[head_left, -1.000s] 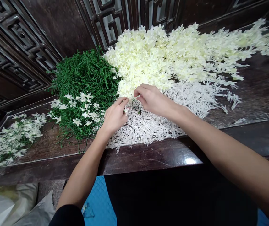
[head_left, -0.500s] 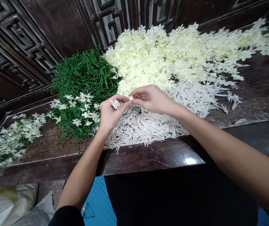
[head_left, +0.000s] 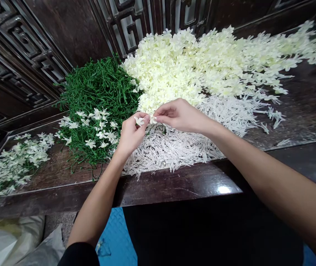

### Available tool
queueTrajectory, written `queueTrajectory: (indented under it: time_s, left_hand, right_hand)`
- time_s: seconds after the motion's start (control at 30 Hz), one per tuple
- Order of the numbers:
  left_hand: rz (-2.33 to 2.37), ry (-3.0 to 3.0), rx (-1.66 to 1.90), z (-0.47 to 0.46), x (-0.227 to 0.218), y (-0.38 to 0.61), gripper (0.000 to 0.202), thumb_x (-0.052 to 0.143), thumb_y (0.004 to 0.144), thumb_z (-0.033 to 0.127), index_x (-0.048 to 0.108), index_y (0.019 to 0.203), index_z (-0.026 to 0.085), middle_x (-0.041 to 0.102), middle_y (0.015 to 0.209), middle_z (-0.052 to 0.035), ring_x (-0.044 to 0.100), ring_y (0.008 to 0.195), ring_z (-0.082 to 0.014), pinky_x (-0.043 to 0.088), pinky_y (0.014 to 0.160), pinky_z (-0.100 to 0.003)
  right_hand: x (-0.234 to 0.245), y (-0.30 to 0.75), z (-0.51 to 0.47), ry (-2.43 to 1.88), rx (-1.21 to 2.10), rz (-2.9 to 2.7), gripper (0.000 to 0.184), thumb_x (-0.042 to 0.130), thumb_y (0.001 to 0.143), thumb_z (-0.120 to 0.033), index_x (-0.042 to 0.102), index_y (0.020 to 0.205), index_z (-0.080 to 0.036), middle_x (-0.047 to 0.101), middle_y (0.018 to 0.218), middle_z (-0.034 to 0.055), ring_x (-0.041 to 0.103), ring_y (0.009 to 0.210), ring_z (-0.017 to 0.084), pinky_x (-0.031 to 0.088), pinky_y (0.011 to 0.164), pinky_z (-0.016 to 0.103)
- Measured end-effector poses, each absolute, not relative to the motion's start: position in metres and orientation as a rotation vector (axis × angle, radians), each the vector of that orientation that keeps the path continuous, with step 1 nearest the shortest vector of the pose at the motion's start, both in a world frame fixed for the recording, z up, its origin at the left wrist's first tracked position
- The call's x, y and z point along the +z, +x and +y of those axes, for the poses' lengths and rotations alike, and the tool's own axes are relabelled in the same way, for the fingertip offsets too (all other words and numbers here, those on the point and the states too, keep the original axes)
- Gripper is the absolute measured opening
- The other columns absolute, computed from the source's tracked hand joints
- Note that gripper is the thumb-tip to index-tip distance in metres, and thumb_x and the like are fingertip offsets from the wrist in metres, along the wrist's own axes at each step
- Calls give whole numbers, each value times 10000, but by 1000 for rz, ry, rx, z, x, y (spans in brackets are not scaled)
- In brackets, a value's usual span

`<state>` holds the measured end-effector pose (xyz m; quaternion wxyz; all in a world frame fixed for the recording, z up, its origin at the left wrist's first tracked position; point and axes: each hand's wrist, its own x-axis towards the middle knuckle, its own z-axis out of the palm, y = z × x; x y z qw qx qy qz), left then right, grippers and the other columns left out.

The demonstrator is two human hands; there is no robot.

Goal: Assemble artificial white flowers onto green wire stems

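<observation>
Over the white stamen pile (head_left: 171, 147), my two hands meet at the fingertips. My left hand (head_left: 133, 132) is closed in a pinch, with a white artificial flower (head_left: 139, 121) showing by its thumb; any stem is hidden by the fingers. My right hand (head_left: 180, 116) pinches a second white blossom (head_left: 152, 119) between thumb and forefinger, right at the left fingertips. Behind the hands spreads a big heap of cream flower petals (head_left: 174, 70). To the left lies a mound of green plastic stems (head_left: 99, 85), with several finished-looking white flowers (head_left: 101, 127) on its front.
Everything lies on a dark wooden bench (head_left: 180, 190) backed by a carved lattice panel (head_left: 122, 22). More white flowers on green stems (head_left: 16, 162) lie at the far left. Pale sacks (head_left: 30, 240) and a blue mat (head_left: 119, 236) are on the floor below.
My left hand has shifted slightly right and turned. The blossom at my right fingertips now faces up with its petals spread, where before only a small part showed.
</observation>
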<state>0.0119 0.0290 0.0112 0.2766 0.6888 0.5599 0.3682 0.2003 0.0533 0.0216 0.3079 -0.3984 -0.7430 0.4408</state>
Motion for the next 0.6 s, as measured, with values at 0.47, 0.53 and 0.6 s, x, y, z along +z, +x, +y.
queueTrajectory:
  time_s: [0.47, 0.53, 0.6]
  left_hand:
    - [1339, 1747, 969, 30, 12, 11, 103, 600, 883, 270, 600, 811, 195, 388, 526, 65, 303, 436, -78, 237, 422, -236]
    - [1364, 1759, 1037, 30, 12, 11, 68, 622, 862, 256, 614, 857, 188, 504, 609, 37, 399, 492, -84, 292, 448, -230]
    - [1400, 1795, 1151, 29, 13, 12, 105, 668, 819, 226, 627, 907, 184, 625, 773, -5, 526, 635, -103, 349, 496, -223]
  right_hand:
    - [25, 205, 54, -978, 1362, -1948, 138, 732, 838, -291, 726, 860, -155, 672, 753, 17, 577, 662, 120, 483, 660, 320]
    - [25, 205, 54, -960, 1390, -1935, 140, 757, 819, -292, 732, 846, -156, 652, 720, 3, 546, 631, 108, 464, 637, 310]
    - [25, 205, 55, -974, 1398, -1907, 158, 777, 802, -304, 734, 847, -158, 653, 724, 2, 531, 616, 103, 451, 620, 306]
